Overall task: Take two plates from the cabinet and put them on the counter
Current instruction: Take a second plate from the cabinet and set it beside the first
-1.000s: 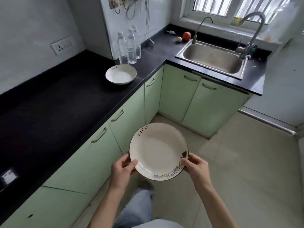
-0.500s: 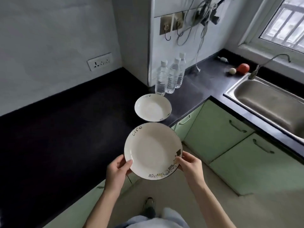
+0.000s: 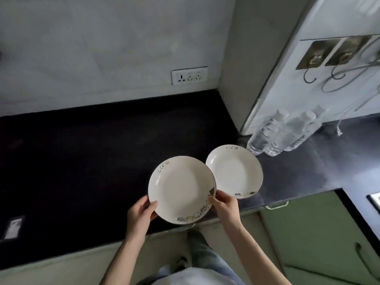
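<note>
Two white plates show in the head view, each with "Life" lettered on its far rim and a band of small drawings on its near rim. The held plate (image 3: 182,189) sits between both hands, over the near part of the dark worktop (image 3: 82,161). The second plate (image 3: 234,171) lies on the worktop just beyond and to the right of the right hand; its left rim is covered by the held plate's right rim, and whether the two touch cannot be told. Both plates are empty.

The left hand (image 3: 140,214) comes up from the lower edge, forearm bare, thumb laid over the plate's near-left rim and the other fingers (image 3: 141,202) curled under it, gripping. The right hand (image 3: 225,206) mirrors it on the near-right rim, thumb on top by the drawings, fingers closed under the edge.

Three clear water bottles (image 3: 281,133) with white caps stand in a row, well beyond the right hand, just past the resting plate, against a white wall panel. One socket plate (image 3: 189,75) is set in the wall far beyond the left hand. Two hooks (image 3: 322,75) hang on the panel above the bottles, with a cord looped there. Green cabinet fronts (image 3: 320,233) lie to the right of the right hand, under the worktop.
</note>
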